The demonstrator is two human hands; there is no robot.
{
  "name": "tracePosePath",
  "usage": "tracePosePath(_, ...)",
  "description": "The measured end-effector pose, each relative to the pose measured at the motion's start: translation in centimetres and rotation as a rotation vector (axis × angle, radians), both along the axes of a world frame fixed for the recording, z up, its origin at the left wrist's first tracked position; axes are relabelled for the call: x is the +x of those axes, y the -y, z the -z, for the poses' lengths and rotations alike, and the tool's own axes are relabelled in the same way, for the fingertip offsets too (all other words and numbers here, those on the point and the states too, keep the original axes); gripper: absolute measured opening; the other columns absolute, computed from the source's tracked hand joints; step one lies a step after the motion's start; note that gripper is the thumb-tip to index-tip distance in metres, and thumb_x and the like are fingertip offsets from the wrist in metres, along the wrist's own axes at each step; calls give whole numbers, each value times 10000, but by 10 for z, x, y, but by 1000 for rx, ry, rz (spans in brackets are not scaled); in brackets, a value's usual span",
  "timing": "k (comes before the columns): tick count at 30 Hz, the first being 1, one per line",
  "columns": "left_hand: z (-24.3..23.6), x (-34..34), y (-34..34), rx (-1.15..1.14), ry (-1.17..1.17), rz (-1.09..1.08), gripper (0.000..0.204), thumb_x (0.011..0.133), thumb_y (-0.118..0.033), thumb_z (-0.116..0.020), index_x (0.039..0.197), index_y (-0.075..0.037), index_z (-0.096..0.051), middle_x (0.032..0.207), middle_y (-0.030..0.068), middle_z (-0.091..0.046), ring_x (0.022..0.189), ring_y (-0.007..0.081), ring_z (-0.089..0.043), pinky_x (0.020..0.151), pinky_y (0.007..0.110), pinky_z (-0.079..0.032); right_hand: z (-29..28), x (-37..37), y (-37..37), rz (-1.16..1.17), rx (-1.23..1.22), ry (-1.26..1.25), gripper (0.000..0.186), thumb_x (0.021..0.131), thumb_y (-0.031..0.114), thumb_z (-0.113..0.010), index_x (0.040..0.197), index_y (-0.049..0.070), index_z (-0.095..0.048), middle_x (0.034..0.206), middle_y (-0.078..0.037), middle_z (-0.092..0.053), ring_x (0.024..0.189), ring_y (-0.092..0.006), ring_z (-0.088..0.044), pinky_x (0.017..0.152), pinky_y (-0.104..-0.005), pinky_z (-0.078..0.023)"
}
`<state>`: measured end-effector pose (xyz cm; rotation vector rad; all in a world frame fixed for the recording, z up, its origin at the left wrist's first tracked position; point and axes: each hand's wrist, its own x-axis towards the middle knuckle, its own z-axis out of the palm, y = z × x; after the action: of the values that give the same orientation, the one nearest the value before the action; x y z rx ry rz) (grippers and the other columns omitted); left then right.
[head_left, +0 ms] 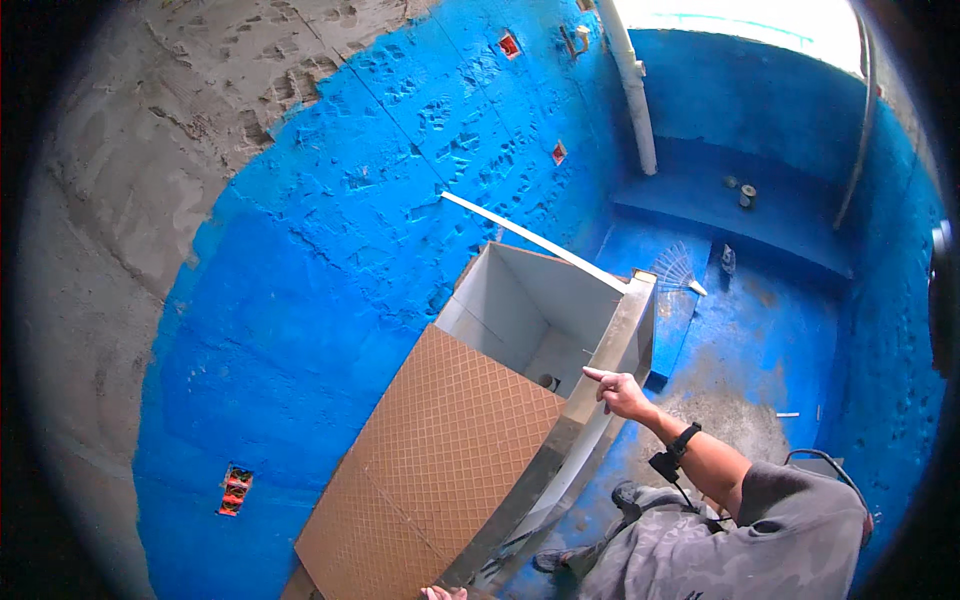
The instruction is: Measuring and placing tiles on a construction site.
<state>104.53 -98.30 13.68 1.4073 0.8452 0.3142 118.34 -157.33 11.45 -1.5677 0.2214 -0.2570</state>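
A large brown tile (440, 430), its grid-patterned back facing up, covers the near part of a box-like enclosure (535, 290) with pale inner walls. My right hand (622, 394) is at the enclosure's right-hand edge. Its index finger is stretched out over the grey top edge (600, 365), with the other fingers partly curled and nothing visible held. Of my left hand (443, 594) only a few fingers show at the bottom of the picture, by the tile's near edge. The rest of it is cut off, so its grip is hidden.
A white strip (535, 240) lies across the enclosure's far end. Blue-coated walls (300, 330) surround the room. A white pipe (632, 90) stands in the far corner. A fan-shaped rake head (680, 268) and a clear bottle (728, 260) are beyond. Red electrical boxes (235, 490) sit in the left wall.
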Motion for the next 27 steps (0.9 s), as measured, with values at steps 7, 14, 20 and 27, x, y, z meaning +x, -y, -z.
tracePosePath(7, -3, -2, 2, 25, 9, 18, 663, 1002, -271, -647, 1576, -88, -370, 1576, 109, -406, 1282, 293, -505, 957, 475, -541, 2, 0, 1, -9, -3, -2, 157, 779, -72, -477, 718, -98, -620, 1444, -137, -602, 569, -169, -677, 533, -304, -571)
tracePosePath(14, 2, -2, -2, 11, 6, 74, 680, 1018, -298, -619, 1581, -45, -334, 1603, 121, -364, 1326, 292, -483, 1005, 459, -529, -5, -3, 6, -20, -12, -11, 160, 780, -77, -482, 705, -81, -623, 1461, -153, -582, 602, -156, -681, 537, -284, -572)
tracePosePath(20, 2, -13, -8, 70, 24, 39, 662, 1047, -334, -571, 1573, -12, -330, 1626, 141, -331, 1385, 295, -449, 1066, 425, -493, -8, 11, -1, -65, -52, -55, 166, 798, -68, -481, 698, -78, -614, 1462, -113, -591, 788, -210, -723, 598, -332, -598)
tracePosePath(27, 11, 1, 2, 15, 115, 20, 593, 986, -72, -587, 1549, -56, -404, 1401, 117, -610, 795, 159, -680, 727, 350, -612, 0, 4, 11, -21, -14, -95, 403, 807, -43, -468, 1117, -83, -722, 1417, -126, -624, 610, -107, -629, 510, -296, -545)
